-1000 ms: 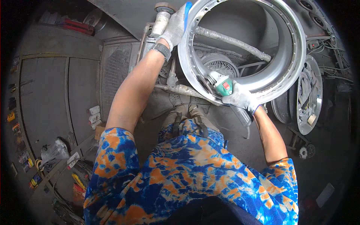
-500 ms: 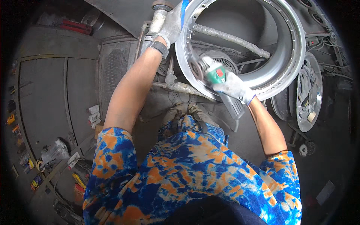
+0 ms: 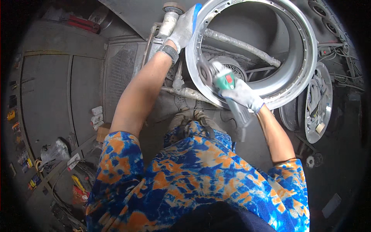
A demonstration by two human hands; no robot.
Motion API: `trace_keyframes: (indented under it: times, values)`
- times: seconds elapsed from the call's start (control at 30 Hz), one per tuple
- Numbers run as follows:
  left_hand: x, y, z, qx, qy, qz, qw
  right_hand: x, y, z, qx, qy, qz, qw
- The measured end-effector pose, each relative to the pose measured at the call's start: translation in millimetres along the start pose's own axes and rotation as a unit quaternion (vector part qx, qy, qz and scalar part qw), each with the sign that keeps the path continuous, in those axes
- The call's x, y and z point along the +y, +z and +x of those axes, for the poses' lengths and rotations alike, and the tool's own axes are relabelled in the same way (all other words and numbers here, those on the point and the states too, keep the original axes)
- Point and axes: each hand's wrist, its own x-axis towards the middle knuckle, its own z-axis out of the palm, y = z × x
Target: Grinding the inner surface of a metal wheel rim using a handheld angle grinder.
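A large silver wheel rim barrel (image 3: 195, 73), with small holes around its flange, leans on a metal pipe frame in front of me. My left hand (image 3: 184, 29), in a grey-white glove with a blue edge, is closed on its upper left edge; the fingertips are partly hidden. In my gloved right hand (image 3: 244, 94) is a green and grey angle grinder (image 3: 225, 82), held by its body. Its round disc (image 3: 205, 73) is blurred and lies at the lower left inner edge of the rim; whether it touches cannot be told.
A worn white pipe (image 3: 241, 44) crosses behind the rim. Beside my left hand stands a white post with a round wheel on top (image 3: 173, 8). To the right is a silver dish (image 3: 319, 102) full of grey strips. Boxes and bagged items lie at lower left.
The grinder is still at the rim's lower left edge, tilted slightly differently, and its cord has swung. My left hand keeps its hold. The whole view has shifted a little.
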Motion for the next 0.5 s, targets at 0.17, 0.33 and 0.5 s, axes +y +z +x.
trace_keyframes:
  times: [0.17, 0.33, 0.5]
  values:
    - [-9, -10, -1, 0.027, 0.021, 0.034, 0.999, -51, 10, 38, 0.133, -0.045, 0.172, 0.975]
    - [-17, -15, 1, 0.014, 0.128, 0.053, 0.990, -62, 17, 39, 0.177, -0.081, 0.243, 0.950]
    - [-14, -16, -3, 0.025, 0.144, 0.169, 0.975, -49, 28, 20, 0.137, -0.035, 0.137, 0.981]
